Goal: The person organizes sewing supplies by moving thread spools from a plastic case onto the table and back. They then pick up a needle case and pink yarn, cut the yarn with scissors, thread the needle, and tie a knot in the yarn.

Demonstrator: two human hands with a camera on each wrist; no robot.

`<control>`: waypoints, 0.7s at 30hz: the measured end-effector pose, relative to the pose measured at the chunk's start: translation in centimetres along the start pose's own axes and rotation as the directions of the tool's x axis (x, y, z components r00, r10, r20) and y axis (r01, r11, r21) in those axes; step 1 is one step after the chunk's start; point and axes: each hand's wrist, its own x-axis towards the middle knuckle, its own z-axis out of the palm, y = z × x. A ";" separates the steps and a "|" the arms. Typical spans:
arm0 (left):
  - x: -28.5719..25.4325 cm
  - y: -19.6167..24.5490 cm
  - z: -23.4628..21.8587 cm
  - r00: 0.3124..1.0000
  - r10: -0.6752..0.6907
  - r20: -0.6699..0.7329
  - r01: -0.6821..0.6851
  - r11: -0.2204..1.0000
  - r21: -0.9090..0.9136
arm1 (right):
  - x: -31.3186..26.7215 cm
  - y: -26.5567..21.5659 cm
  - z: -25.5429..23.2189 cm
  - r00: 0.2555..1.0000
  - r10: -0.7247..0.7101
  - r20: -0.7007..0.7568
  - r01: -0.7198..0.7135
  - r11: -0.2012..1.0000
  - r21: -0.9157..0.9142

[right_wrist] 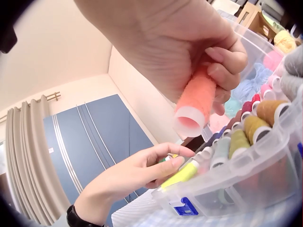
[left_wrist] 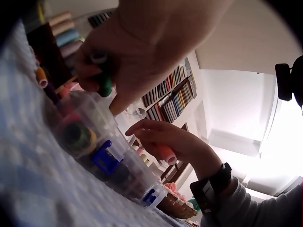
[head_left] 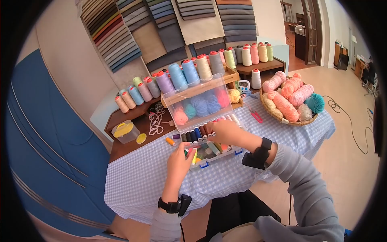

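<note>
My right hand [head_left: 227,133] is over the right part of a clear plastic box [right_wrist: 227,194], gripping a coral thread spool [right_wrist: 196,97] with curled fingers. At the box's left end, my left hand [head_left: 179,159] holds a green thread spool [left_wrist: 105,81] in its fingers. A bright yellow spool [right_wrist: 181,176] slants at the box's left corner, right by the left thumb. Olive, mustard and pale grey-green spools [right_wrist: 239,144] lie inside the box. Behind it runs a row of dark, brown, red and pink spools [head_left: 196,135].
A transparent lid [head_left: 176,99] stands upright behind the spools, with yarn balls showing through. An orange spool [head_left: 170,141] lies on the checked cloth [head_left: 141,173] at left. Pink scissors [head_left: 256,117] and a basket of yarn [head_left: 282,119] sit at right. Thread cones [head_left: 177,76] line the back.
</note>
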 end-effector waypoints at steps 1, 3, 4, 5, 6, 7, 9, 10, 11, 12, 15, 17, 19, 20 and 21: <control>0.0 0.2 0.0 1.000 -0.012 -0.003 0.012 1.000 0.015 | 0.0 0.3 -0.2 0.999 0.029 0.017 -0.030 0.998 0.064; 0.0 0.1 0.1 1.000 -0.001 -0.004 0.001 0.999 0.041 | -0.1 0.7 -0.3 1.000 0.003 -0.001 -0.003 0.996 0.091; 0.0 0.1 0.2 1.000 0.008 -0.004 -0.008 0.997 0.071 | -0.1 0.8 -0.3 1.000 -0.024 -0.020 0.027 0.992 0.121; 0.1 0.1 0.1 1.000 0.007 -0.005 -0.007 0.998 0.070 | -0.2 0.8 -0.3 1.000 -0.025 -0.019 0.027 0.992 0.120; 0.3 0.3 0.1 1.000 -0.022 0.004 0.021 0.993 0.118 | -0.3 0.7 -0.3 0.999 -0.030 0.021 0.029 0.999 0.038; 0.3 0.3 -0.1 0.998 -0.054 0.013 0.051 0.985 0.167 | -0.3 0.5 -0.1 0.997 -0.033 0.063 0.036 0.998 -0.043; 0.6 0.0 -0.1 0.998 -0.052 0.036 0.045 0.983 0.176 | -0.5 -0.1 0.9 0.998 -0.030 0.064 0.035 0.996 -0.085; 0.8 -0.1 -0.2 0.997 -0.043 0.059 0.032 0.983 0.183 | -0.4 -0.4 1.3 0.998 -0.022 0.058 0.029 0.991 -0.130; 0.9 0.0 -0.4 0.997 -0.045 0.057 0.034 0.982 0.188 | -0.3 -0.7 1.5 0.998 -0.026 0.057 0.033 0.991 -0.127; 1.1 0.2 -0.4 0.995 -0.078 0.058 0.066 0.979 0.191 | -0.3 -1.0 1.4 0.988 0.000 0.153 0.006 0.999 -0.039; 1.5 -0.2 0.0 0.993 -0.113 0.034 0.111 0.993 0.047 | -0.5 -1.0 1.1 0.976 -0.004 0.219 -0.003 0.999 0.036; 1.8 -0.3 0.6 0.992 -0.125 0.010 0.125 0.987 -0.104 | -0.7 -0.5 1.1 0.981 -0.030 0.194 0.026 0.999 0.024; 1.9 0.2 1.6 0.989 -0.137 0.054 0.147 0.944 -0.295 | -0.7 0.3 0.7 0.918 -0.239 -0.316 0.179 0.962 -0.208; 1.9 0.8 2.0 0.988 -0.144 0.053 0.153 0.942 -0.297 | -0.4 0.7 0.5 0.919 -0.243 -0.310 0.184 0.961 -0.207; 1.8 1.7 2.4 0.994 -0.105 0.018 0.106 0.971 -0.214 | -0.3 0.6 -0.8 0.981 -0.083 -0.174 0.076 0.996 -0.048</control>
